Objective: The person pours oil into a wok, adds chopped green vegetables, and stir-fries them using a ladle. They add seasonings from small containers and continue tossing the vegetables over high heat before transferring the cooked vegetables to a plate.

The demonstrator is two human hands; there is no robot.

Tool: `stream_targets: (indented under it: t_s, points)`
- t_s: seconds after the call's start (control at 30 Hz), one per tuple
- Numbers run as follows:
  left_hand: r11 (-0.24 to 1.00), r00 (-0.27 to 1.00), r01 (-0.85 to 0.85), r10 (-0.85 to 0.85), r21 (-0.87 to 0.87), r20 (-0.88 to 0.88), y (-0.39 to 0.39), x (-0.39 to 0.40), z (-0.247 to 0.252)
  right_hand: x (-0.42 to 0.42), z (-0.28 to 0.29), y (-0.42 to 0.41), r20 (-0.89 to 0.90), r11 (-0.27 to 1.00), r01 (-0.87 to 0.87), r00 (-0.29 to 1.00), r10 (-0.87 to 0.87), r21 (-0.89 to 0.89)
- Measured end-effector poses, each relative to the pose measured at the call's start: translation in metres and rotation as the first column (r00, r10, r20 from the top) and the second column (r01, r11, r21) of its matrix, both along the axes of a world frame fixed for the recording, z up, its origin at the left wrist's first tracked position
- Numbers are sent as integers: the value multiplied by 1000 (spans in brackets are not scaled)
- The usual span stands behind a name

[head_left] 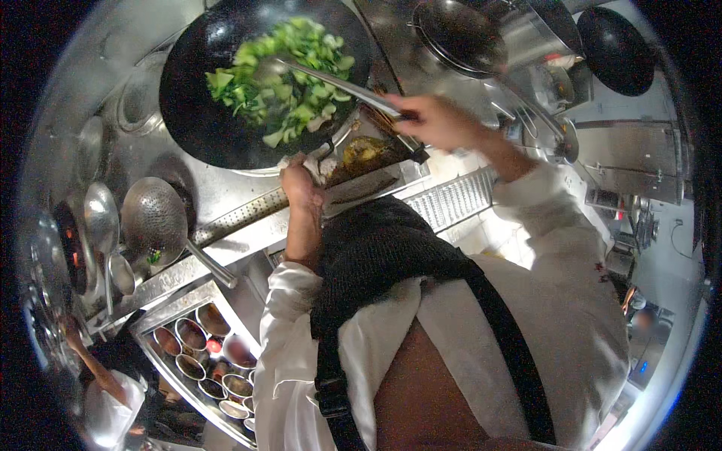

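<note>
A large black wok [192,113] sits on the steel range in front of me, holding a heap of chopped green leafy vegetables [299,84]. My right hand [443,121] grips the handle of a long metal ladle [344,87]; its bowl lies among the greens. My left hand [302,183] is closed at the wok's near rim over a whitish cloth [321,169], which partly covers the grip. Just right of that hand is a soiled tray or recess [364,152] with yellowish residue. The right hand and the greens are slightly blurred.
A perforated strainer [153,217] and a ladle [101,217] rest on the counter at left. Below stands a rack of seasoning containers [192,332]. Another person [113,400] reaches in at lower left. A second wok [457,36] and a dark pan [615,51] are at upper right.
</note>
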State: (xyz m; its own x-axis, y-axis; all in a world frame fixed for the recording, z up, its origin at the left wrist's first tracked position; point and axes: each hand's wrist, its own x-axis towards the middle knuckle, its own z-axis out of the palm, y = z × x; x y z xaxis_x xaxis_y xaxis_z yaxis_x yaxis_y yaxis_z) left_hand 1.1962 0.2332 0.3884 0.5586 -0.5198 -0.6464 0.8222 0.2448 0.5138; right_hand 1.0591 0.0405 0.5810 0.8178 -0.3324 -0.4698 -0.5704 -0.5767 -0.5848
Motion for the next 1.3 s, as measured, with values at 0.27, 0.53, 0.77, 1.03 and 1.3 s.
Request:
stream_targets:
  t_s: [0.27, 0.53, 0.77, 1.03, 1.3]
  points:
    - [992, 992, -86, 76, -94, -104, 14, -25, 102, -55, -7, -48, -36, 971, -85, 995, 96, 223]
    - [998, 995, -4, -2, -57, -101, 35, -31, 78, -36, 4, -9, 181, 980, -142, 969, 166, -138]
    - [981, 978, 158, -171, -112, -116, 0, 6, 96, -24, 43, -1, -44, 980, -187, 982, 185, -69]
    - [882, 749, 251, -438, 399, 498, 80, -86, -4, -47, 75, 12, 36, 994, -73, 996, 76, -81]
    - [946, 971, 235, -241, -221, 2, 21, 10, 35, -19, 43, 34, -105, 1000, -7, 995, 5, -19]
